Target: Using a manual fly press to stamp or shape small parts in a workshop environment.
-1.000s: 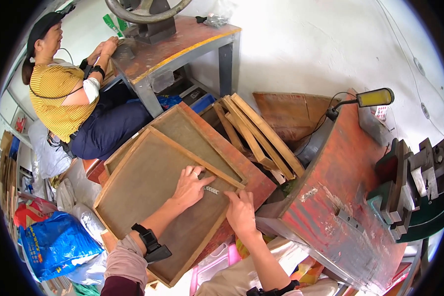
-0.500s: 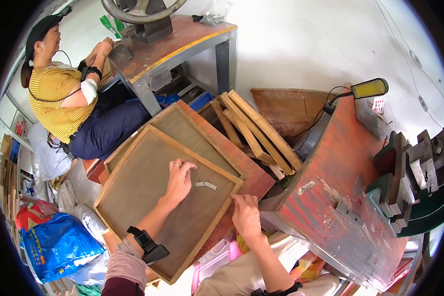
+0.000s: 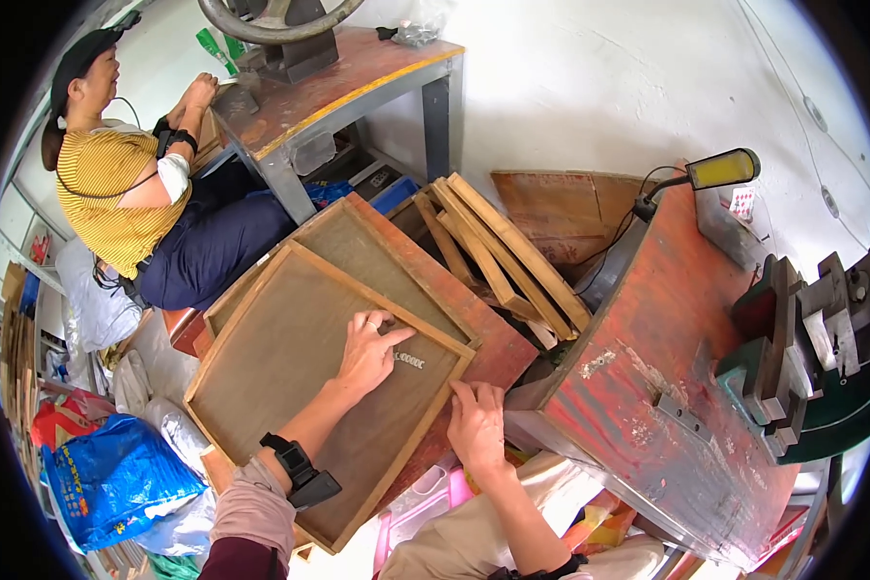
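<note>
A shallow wooden-framed tray (image 3: 261,387) with a brown mesh bottom lies tilted in front of me, on top of a second similar tray (image 3: 358,242). My left hand (image 3: 369,350) rests flat inside it, fingers spread, index fingertip touching a short row of small pale metal pieces (image 3: 409,360). My right hand (image 3: 476,423) presses palm down on the tray's right rim and the reddish board (image 3: 493,348) beneath, holding nothing. A black band sits on my left wrist.
A rusty red machine table (image 3: 667,367) with a green press (image 3: 802,358) and a small lamp (image 3: 720,169) stands at right. Wooden slats (image 3: 503,251) lean behind the trays. A seated person in a yellow striped shirt (image 3: 116,193) works at a workbench (image 3: 338,82) upper left. Blue bag (image 3: 116,478) lower left.
My left hand slid right across the mesh toward the row of pieces. My right hand stayed on the tray's right rim.
</note>
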Available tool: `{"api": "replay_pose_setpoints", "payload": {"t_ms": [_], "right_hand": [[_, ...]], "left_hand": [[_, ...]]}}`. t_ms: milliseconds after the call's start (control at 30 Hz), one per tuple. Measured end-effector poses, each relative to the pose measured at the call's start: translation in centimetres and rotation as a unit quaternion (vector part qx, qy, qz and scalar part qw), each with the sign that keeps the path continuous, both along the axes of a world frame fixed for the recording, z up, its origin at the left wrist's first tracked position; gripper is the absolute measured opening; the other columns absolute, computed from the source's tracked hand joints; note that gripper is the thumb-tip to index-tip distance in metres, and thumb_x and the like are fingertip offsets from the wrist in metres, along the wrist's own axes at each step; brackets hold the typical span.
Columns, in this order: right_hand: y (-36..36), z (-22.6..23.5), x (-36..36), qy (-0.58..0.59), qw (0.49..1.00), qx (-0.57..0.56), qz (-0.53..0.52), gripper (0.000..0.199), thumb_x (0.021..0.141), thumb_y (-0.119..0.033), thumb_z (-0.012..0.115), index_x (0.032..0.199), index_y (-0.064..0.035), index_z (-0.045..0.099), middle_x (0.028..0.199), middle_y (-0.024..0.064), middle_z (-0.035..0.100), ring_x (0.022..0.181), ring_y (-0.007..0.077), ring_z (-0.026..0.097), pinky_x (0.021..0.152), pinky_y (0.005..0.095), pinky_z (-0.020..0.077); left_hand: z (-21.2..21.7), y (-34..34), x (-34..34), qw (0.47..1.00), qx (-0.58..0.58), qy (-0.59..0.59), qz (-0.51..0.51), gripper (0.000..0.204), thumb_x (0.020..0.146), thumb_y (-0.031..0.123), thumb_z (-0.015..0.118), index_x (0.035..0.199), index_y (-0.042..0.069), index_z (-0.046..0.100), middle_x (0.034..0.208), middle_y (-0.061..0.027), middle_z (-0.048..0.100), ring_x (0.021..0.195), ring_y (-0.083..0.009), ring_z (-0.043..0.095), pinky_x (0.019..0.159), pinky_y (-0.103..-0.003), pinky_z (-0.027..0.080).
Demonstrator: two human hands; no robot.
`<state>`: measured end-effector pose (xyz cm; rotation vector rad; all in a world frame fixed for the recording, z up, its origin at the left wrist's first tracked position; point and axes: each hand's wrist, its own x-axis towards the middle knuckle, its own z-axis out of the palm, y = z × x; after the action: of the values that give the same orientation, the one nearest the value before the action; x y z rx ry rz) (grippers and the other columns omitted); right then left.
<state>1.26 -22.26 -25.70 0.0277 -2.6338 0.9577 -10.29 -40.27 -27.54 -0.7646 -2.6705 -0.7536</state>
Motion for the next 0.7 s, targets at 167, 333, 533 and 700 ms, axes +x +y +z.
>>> {"api": "replay_pose_setpoints", "payload": {"t_ms": [167,333,533,700], "right_hand": [[-0.1,0.0,-0.1,0.003,1.0,0.001,0.006,0.026,0.078,0.002,0.058,0.104,-0.0012,0.061,0.09,0.0154,0.057,0.086,0.0346,0.052,0.077,0.041,0.0457],[-0.1,-0.1,0.0,0.001,1.0,0.004,0.009,0.025,0.079,0.001,0.058,0.104,-0.0001,0.061,0.089,0.016,0.058,0.086,0.0346,0.053,0.078,0.0409,0.0459],[0.1,0.0,0.0,-0.006,1.0,-0.005,0.016,0.023,0.081,0.001,0.056,0.104,0.0004,0.061,0.089,0.0173,0.058,0.085,0.0353,0.053,0.078,0.0408,0.0459],[0.1,0.0,-0.1,-0.013,1.0,-0.007,0.016,0.024,0.081,0.001,0.056,0.104,0.0007,0.06,0.089,0.0171,0.058,0.085,0.0349,0.053,0.079,0.0411,0.0454]], "left_hand": [[0.0,-0.2,0.2,0.999,-0.033,-0.004,0.007,0.048,0.063,-0.007,0.058,0.099,0.021,0.072,0.108,-0.0112,0.053,0.103,-0.0304,0.044,0.089,-0.039,0.038],[0.1,0.1,0.3,1.0,-0.03,-0.003,0.003,0.047,0.064,-0.007,0.058,0.099,0.02,0.072,0.109,-0.0112,0.053,0.104,-0.0307,0.044,0.09,-0.04,0.037],[-0.2,0.2,0.4,0.999,-0.045,0.0,0.003,0.046,0.064,-0.007,0.058,0.099,0.019,0.071,0.111,-0.0119,0.053,0.107,-0.0315,0.044,0.092,-0.041,0.037],[0.1,0.8,0.3,0.999,-0.048,0.014,-0.003,0.047,0.065,-0.01,0.055,0.1,0.018,0.07,0.11,-0.0133,0.052,0.106,-0.0332,0.043,0.091,-0.043,0.037]]}}
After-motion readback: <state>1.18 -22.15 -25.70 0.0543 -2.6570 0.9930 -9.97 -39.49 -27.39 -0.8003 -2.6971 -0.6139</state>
